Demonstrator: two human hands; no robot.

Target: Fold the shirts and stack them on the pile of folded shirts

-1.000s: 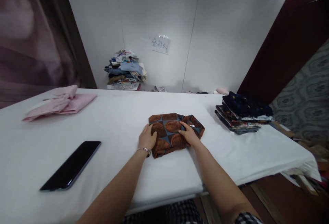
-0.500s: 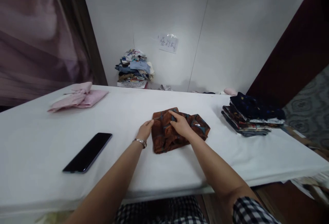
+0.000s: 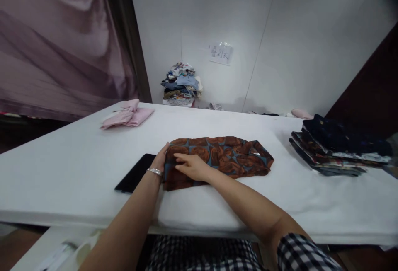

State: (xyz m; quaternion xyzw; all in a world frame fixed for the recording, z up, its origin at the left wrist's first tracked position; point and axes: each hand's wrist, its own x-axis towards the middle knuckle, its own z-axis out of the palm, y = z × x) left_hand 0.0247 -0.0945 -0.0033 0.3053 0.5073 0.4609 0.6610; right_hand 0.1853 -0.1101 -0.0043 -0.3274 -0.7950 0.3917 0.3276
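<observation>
A folded brown cloth with a blue and rust pattern (image 3: pixel 230 157) lies on the white table (image 3: pixel 77 167) in front of me. My right hand (image 3: pixel 192 166) rests flat on its left part, fingers stretched out toward the left. My left hand (image 3: pixel 161 163), with a silver bracelet on the wrist, is at the cloth's left edge, fingers curled against or under the fold; what they grip is partly hidden.
A black phone (image 3: pixel 135 173) lies just left of my left hand. A pink folded garment (image 3: pixel 127 114) sits at the far left of the table. A stack of dark folded clothes (image 3: pixel 337 144) stands at the right. A clothes pile (image 3: pixel 182 84) lies by the wall.
The view has swung to the left, so everything sits further right in the frame. The cloth now lies longer and flatter, and my right hand has slid to its left end beside my left hand.
</observation>
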